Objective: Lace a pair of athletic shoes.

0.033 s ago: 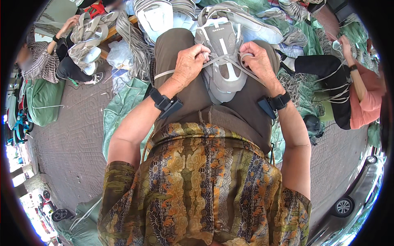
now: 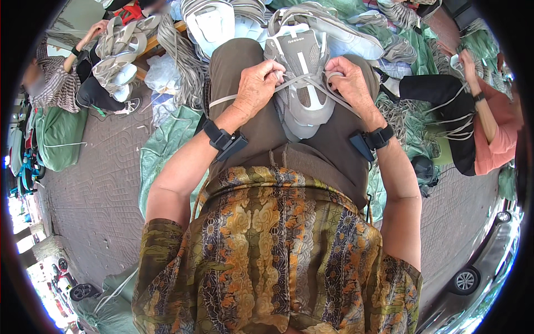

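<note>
A grey mesh sneaker (image 2: 314,115) with pale stripes rests between my thighs, its rounded toe toward me. Flat grey laces (image 2: 289,83) cross over its front, and a loose length trails left across my leg. My left hand (image 2: 258,84) pinches a lace at the sneaker's left side. On the opposite side my right hand (image 2: 350,83) has fingers and thumb closed on another part of the lace. The fingertips partly hide where each lace enters the eyelets.
Grey shoe uppers (image 2: 322,25) are piled just beyond my knees, with a bundle of laces (image 2: 181,67) to the left. Green sacks (image 2: 61,136) lie around. Co-workers sit at left and right, one in a salmon top (image 2: 495,133). A car (image 2: 473,284) stands at lower right.
My hands and the sneaker stay in place. The co-worker on the right has shifted an arm slightly.
</note>
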Action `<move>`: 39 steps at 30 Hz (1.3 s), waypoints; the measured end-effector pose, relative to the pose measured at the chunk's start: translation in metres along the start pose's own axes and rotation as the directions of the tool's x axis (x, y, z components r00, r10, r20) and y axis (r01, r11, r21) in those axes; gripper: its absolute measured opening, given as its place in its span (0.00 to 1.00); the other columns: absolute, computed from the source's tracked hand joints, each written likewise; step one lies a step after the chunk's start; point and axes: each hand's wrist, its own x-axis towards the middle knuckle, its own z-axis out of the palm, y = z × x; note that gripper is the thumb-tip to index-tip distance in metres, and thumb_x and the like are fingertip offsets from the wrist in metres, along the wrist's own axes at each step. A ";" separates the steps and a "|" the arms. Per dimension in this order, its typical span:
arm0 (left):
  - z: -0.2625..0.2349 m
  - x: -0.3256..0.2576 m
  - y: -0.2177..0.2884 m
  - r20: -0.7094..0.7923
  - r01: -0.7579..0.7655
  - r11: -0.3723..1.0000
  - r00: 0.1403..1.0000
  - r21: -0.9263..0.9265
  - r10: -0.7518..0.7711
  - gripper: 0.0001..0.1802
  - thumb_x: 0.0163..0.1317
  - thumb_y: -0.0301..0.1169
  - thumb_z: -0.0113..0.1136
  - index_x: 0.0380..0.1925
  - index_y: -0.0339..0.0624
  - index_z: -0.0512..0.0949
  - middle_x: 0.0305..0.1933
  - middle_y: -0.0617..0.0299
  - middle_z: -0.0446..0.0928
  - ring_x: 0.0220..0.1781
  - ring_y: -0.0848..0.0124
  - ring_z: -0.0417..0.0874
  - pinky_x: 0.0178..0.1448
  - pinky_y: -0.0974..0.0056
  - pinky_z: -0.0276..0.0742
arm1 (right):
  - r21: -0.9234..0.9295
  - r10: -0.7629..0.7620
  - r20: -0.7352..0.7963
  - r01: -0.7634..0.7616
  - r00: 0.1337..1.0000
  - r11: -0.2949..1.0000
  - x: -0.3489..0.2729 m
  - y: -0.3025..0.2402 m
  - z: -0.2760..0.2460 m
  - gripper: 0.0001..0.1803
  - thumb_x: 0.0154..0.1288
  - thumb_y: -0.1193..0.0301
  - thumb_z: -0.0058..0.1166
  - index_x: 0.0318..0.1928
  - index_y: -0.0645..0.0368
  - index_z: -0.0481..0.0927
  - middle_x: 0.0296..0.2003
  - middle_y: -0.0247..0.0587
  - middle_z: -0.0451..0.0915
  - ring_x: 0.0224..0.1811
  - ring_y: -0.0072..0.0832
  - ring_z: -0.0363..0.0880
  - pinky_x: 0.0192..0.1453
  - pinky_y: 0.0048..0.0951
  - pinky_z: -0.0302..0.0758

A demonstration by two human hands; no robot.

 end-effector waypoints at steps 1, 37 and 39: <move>0.000 0.000 0.000 0.004 -0.001 1.000 1.000 0.012 0.001 0.09 0.65 0.18 0.51 0.38 0.36 0.80 0.28 0.61 0.81 0.31 0.77 0.81 0.40 0.70 0.78 | 0.038 0.049 0.003 -0.049 0.999 0.998 0.000 -0.002 0.000 0.08 0.59 0.77 0.53 0.41 0.62 0.78 0.31 0.35 0.80 0.29 0.20 0.75 0.33 0.25 0.72; 0.005 -0.002 -0.006 0.092 -0.438 0.757 0.886 0.484 0.454 0.06 0.58 0.22 0.56 0.36 0.38 0.74 0.27 0.50 0.78 0.33 0.51 0.82 0.39 0.52 0.78 | -0.394 -0.252 0.072 0.259 0.965 0.882 0.004 -0.031 0.006 0.09 0.60 0.82 0.53 0.42 0.60 0.73 0.27 0.45 0.78 0.30 0.38 0.78 0.41 0.35 0.75; 0.008 0.000 -0.007 0.131 -0.458 0.713 0.876 0.531 0.464 0.06 0.58 0.23 0.57 0.36 0.38 0.74 0.25 0.50 0.77 0.32 0.51 0.81 0.38 0.51 0.78 | -0.395 -0.261 0.065 0.265 0.963 0.879 0.006 -0.030 0.004 0.09 0.60 0.82 0.52 0.41 0.60 0.74 0.27 0.45 0.78 0.30 0.39 0.78 0.40 0.35 0.75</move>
